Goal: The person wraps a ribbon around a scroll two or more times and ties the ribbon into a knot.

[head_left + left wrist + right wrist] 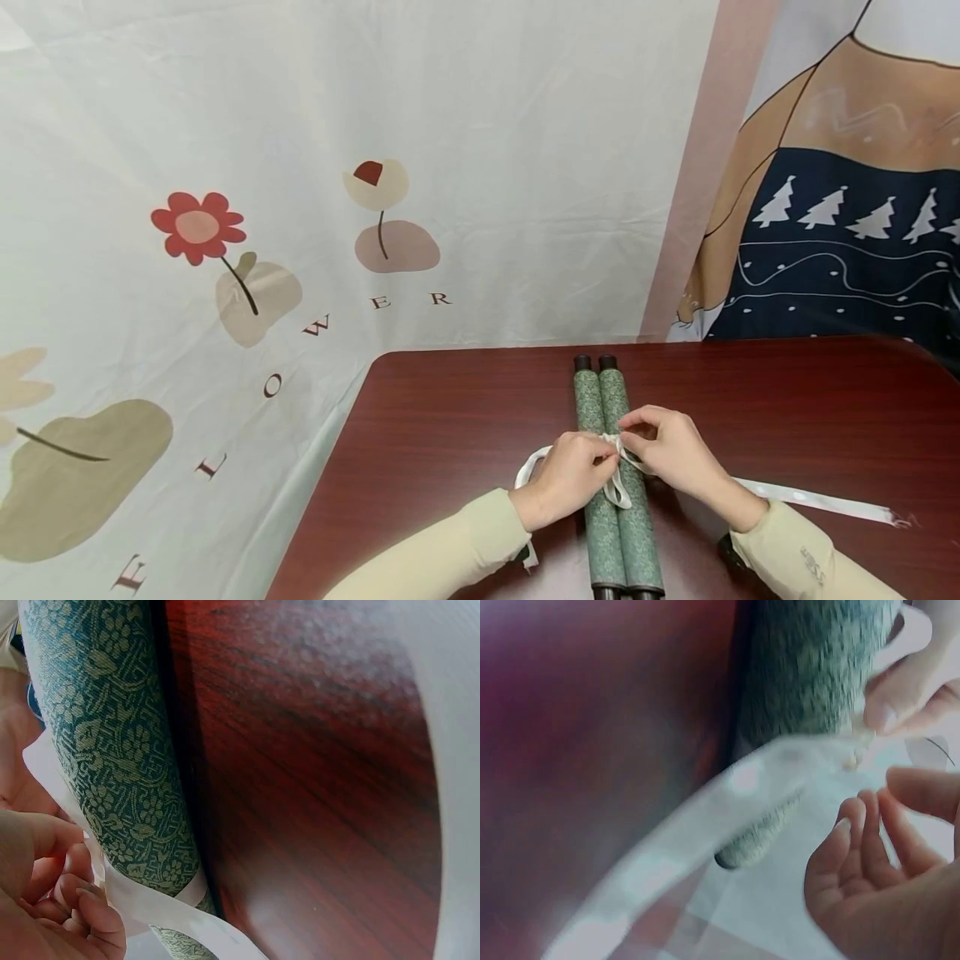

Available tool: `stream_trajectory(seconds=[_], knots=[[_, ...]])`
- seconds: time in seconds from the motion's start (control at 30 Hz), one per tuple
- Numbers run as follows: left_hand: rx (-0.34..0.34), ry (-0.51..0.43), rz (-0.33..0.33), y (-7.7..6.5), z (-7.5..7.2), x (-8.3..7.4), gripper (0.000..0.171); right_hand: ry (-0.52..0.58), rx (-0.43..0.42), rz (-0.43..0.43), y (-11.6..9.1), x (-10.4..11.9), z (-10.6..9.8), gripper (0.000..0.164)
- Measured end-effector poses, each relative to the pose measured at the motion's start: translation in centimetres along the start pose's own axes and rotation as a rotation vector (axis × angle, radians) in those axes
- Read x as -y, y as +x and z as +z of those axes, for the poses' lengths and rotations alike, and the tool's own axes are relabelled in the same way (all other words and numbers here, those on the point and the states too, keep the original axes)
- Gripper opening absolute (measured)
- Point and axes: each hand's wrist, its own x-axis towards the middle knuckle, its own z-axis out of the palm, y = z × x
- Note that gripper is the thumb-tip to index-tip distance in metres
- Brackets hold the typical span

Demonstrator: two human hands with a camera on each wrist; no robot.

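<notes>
Two rolled scrolls, a left one [602,542] and a right one [640,542], lie side by side. Both have green patterned fabric and black end knobs. Around their middle runs a white ribbon [618,493], with a knot and a hanging loop on top. My left hand [572,475] pinches the ribbon beside the knot. Just right of the knot is my right hand [675,450], its fingers loosely bent and nothing visible between them in the right wrist view. One ribbon end [660,855] trails off to the right under that hand.
The dark red wooden table [442,425] bears the scrolls, and one ribbon tail reaches towards its right side. Behind its far edge hangs a pale cloth [525,167] printed with flowers and letters.
</notes>
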Motion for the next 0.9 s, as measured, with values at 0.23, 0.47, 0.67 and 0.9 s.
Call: stream_trajectory(seconds=[0.23,0.47,0.67,0.9], knots=[[0.021,0.039,0.016,-0.2,0.2,0.2,0.026,-0.132,0.238,-0.281,1.9,-0.3,-0.7,0.026],[0.053,0.034,0.011,-0.3,0.2,0.2,0.026,-0.202,0.361,-0.459,3.0,-0.3,-0.5,0.028],[0.043,0.062,0.015,-0.4,0.3,0.2,0.024,-0.264,0.376,-0.520,3.2,-0.1,-0.4,0.028],[0.020,0.058,0.015,-0.5,0.1,0.1,0.017,-0.280,0.349,-0.478,3.3,-0.4,-0.6,0.018]])
